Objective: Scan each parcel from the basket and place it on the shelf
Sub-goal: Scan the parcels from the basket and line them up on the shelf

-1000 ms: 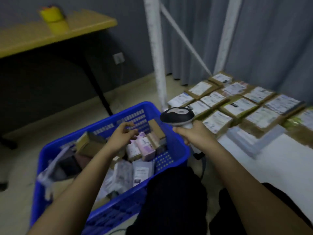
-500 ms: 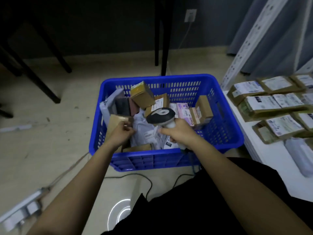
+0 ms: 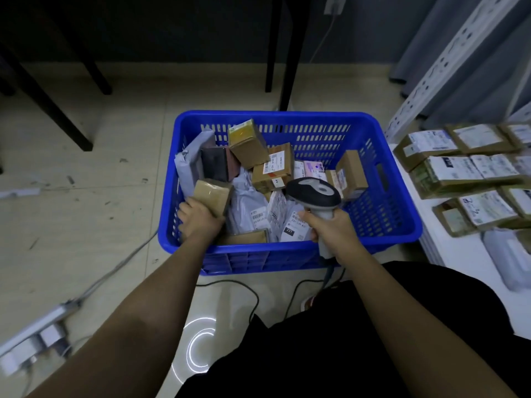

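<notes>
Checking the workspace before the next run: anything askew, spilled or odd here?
Nothing damaged or spilled. Parcels in the blue basket lie jumbled at all angles, one brown box tipped up against the back wall. A power strip and loose cables trail across the floor by the person's legs, a possible snag.

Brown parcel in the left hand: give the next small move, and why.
Probably lift the parcel clear of the basket and turn a label toward the scanner. The left hand grips it, only plain brown shows, and the right hand holds the scanner beside it.
</notes>
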Demonstrator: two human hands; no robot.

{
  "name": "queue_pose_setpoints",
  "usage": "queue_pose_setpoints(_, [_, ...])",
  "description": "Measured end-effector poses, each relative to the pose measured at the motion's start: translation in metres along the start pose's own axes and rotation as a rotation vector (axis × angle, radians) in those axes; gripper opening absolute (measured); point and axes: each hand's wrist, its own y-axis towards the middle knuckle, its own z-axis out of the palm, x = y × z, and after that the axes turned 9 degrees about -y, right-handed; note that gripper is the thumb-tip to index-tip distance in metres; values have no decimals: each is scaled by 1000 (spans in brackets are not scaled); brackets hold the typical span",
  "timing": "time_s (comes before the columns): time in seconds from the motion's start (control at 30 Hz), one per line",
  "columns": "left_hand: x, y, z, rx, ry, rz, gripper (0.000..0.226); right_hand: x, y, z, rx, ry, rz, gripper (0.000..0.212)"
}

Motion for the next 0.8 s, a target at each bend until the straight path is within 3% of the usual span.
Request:
queue_pose_setpoints(0.07, [2, -3, -8, -26, -20, 36, 95, 0, 2, 0, -16, 20, -3, 25])
queue_pose_setpoints(0.13, [4, -11, -21, -65, -110, 201, 91, 3, 5, 0, -25, 63, -11, 24])
queue_pose_setpoints(0.2, [3, -26, -35, -60, -173, 513, 86, 7, 10, 0, -14, 134, -28, 27])
queue_pose_setpoints(0.27, [3, -42, -41, -9, -63, 830, 85, 10, 12, 1, 5, 208, -29, 30])
queue_pose_setpoints(0.33, [4, -50, -39, -7, 88, 1015, 86, 11, 12, 2, 13, 246, 4, 31])
queue_pose_setpoints(0.53, [13, -70, -27, 23, 255, 1172, 79, 1, 11, 10, 61, 152, 94, 48])
queue_pose_setpoints(0.7, [19, -76, -22, 46, 255, 1185, 75, -6, 1, 13, 115, -35, 114, 66])
queue_pose_setpoints(0.8, [19, -81, -32, 142, 154, 1173, 68, -7, -3, 12, 142, -27, 114, 61])
